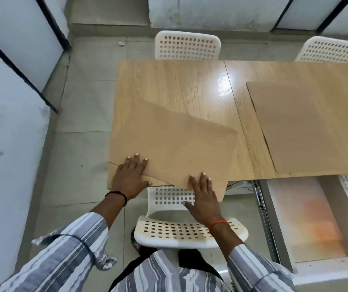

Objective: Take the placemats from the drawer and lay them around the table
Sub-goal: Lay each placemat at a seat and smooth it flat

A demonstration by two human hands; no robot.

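A tan placemat [175, 142] lies skewed on the near left end of the wooden table [177, 81], its near right corner sticking out past the table edge. My left hand [132, 175] presses flat on its near left corner with straight fingers. My right hand [203, 197] lies flat on its near edge, fingers straight, partly over the chair below. A second, darker placemat [312, 127] lies squared on the table to the right. The open drawer [308, 218] sits under the table at the right, its inside looking pale and orange.
A white perforated chair [190, 232] stands right in front of me under the table edge. Two more white chairs [187, 46] [330, 49] stand at the far side. White panels with black frames [10, 102] close in the left.
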